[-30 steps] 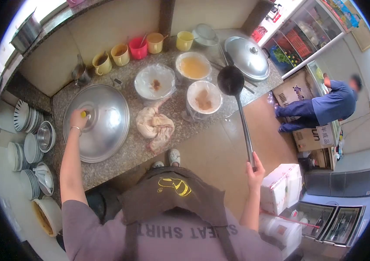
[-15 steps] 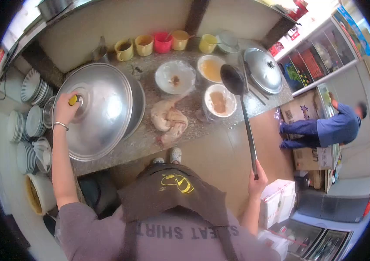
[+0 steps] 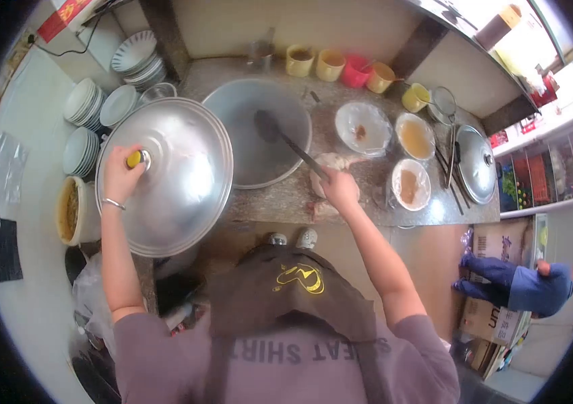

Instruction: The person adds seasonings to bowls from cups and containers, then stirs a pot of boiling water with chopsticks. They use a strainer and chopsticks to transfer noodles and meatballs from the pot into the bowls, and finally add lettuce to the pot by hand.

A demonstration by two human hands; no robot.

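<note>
Since the earlier frames the big lid (image 3: 165, 176) has been pulled off to the left, uncovering the wok (image 3: 257, 131), and the ladle (image 3: 283, 139) has swung down into it. Left hand (image 3: 121, 175) is closed round the lid's yellow knob (image 3: 134, 159), holding the lid tilted over the counter (image 3: 279, 198) edge, left of the wok. Right hand (image 3: 338, 188) grips the ladle handle, bowl end dipped in the wok's grey liquid. Just beside that hand lies a crumpled cloth (image 3: 327, 165). Right of it sit three covered bowls (image 3: 410, 184) and a smaller lid (image 3: 476, 163); coloured cups (image 3: 331, 64) line the far edge, stacked plates (image 3: 83, 124) stand left
</note>
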